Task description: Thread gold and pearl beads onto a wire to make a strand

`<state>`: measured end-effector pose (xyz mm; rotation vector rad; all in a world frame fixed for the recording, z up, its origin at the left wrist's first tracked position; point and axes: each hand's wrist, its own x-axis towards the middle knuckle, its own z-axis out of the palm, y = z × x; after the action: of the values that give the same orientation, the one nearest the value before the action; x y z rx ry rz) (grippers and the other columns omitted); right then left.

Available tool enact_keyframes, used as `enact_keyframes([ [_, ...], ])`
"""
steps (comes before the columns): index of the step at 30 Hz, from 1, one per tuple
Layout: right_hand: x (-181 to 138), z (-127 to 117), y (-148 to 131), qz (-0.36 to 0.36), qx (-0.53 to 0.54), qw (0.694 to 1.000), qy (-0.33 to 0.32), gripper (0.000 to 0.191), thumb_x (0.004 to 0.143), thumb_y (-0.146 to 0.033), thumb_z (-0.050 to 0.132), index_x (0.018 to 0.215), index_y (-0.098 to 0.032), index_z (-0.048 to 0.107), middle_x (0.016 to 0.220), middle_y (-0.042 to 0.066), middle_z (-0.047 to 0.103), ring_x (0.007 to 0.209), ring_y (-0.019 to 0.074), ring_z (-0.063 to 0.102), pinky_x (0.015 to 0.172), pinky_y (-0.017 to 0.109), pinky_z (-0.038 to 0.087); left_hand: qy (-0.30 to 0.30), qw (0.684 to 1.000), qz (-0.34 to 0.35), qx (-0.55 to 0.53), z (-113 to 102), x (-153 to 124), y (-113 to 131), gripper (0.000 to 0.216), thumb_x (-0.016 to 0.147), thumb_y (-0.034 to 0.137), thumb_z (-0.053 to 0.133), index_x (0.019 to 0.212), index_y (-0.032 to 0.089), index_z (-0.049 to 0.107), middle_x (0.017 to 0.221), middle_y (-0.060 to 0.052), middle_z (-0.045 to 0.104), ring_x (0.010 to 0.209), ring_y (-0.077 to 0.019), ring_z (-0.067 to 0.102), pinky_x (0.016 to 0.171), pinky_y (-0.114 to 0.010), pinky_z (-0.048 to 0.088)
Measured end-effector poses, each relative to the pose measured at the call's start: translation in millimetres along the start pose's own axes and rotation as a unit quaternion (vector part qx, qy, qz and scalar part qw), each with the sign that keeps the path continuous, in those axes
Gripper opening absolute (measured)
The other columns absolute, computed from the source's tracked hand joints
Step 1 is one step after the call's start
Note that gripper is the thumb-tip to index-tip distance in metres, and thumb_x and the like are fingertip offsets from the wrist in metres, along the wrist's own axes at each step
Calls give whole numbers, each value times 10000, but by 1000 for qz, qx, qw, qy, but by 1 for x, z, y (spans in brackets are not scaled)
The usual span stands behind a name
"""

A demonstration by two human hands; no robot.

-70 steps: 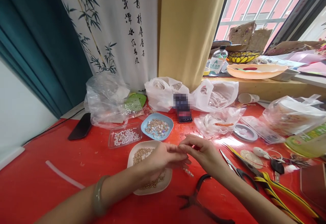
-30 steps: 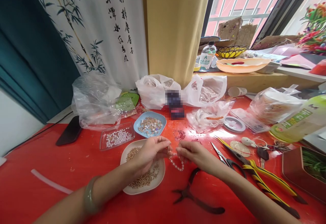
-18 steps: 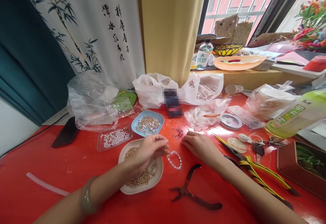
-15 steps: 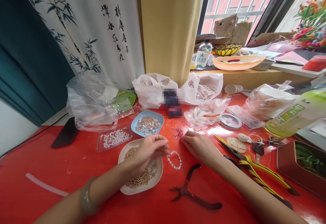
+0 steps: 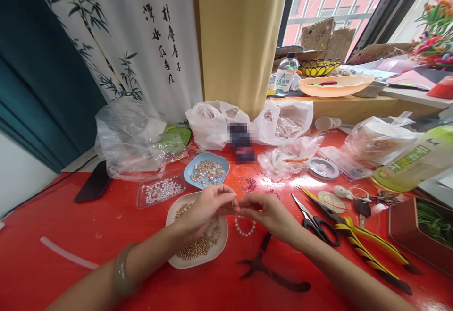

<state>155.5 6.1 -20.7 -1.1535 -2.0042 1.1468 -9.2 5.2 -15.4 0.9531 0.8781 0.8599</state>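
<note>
My left hand (image 5: 212,209) is closed in a pinch on the upper end of a beaded bracelet (image 5: 244,232), whose loop of pearly beads hangs below the fingertips. Thumb and fingers of my right hand (image 5: 267,212) are pressed together at that same upper end, meeting the left fingertips. A tiny reddish bit shows there, too small to make out. Under my left hand is a white plate (image 5: 222,242) of gold beads (image 5: 198,248). Small dark red beads (image 5: 248,185) lie on the table beyond the hands. Black-handled cutters (image 5: 260,266) lie open in front of my right forearm.
A blue plate (image 5: 225,163) and a clear tray (image 5: 140,197) hold more beads. Right of my hand lie scissors (image 5: 316,226) and yellow-black pliers (image 5: 361,240). Plastic bags (image 5: 208,124) line the back. A phone (image 5: 92,183) lies left, a planter box (image 5: 403,226) right.
My right hand has moved left and nearer from the small red beads to the bracelet's upper end, uncovering the scissors. My left hand still pinches the bracelet. The view has shifted slightly.
</note>
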Motion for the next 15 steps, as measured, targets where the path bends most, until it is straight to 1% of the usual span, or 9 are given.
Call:
enact_keyframes([
  [2, 0, 0, 1, 3, -19, 1000, 8, 121, 755, -225, 533, 746, -170, 640, 700, 9, 661, 614, 120, 554, 571, 236, 410, -3, 1000, 3, 3, 1, -1, 1, 108, 740, 220, 559, 730, 118, 527, 679, -29, 573, 645, -118, 569, 707, -284, 455],
  [5, 0, 0, 1, 5, -42, 999, 7, 130, 751, -189, 503, 706, -165, 623, 651, -4, 637, 555, 102, 517, 522, 219, 374, -2, 1000, 5, 14, 1, -1, 4, 112, 737, 231, 561, 731, 124, 526, 682, -28, 574, 659, -120, 564, 707, -280, 448],
  [8, 1, -4, 0, 12, -48, 998, 24, 127, 725, -148, 474, 694, -162, 596, 650, -5, 623, 543, 99, 504, 510, 216, 364, 9, 999, 6, 53, -1, -1, 6, 107, 737, 236, 554, 738, 131, 532, 720, -34, 579, 695, -126, 560, 701, -274, 440],
  [12, 1, -12, -3, 16, -14, 997, 68, 115, 697, -130, 452, 684, -165, 560, 688, 9, 608, 608, 114, 519, 549, 225, 383, 18, 991, 23, 129, -7, 3, 5, 106, 726, 238, 555, 743, 134, 555, 744, -40, 577, 722, -135, 559, 691, -261, 425],
  [15, 0, -15, -4, 23, 8, 998, 57, 104, 699, -136, 449, 651, -169, 534, 651, 1, 574, 596, 110, 500, 540, 221, 381, 4, 987, 20, 160, -11, 6, 2, 101, 706, 232, 565, 750, 143, 550, 723, -29, 573, 683, -130, 552, 645, -250, 420],
])
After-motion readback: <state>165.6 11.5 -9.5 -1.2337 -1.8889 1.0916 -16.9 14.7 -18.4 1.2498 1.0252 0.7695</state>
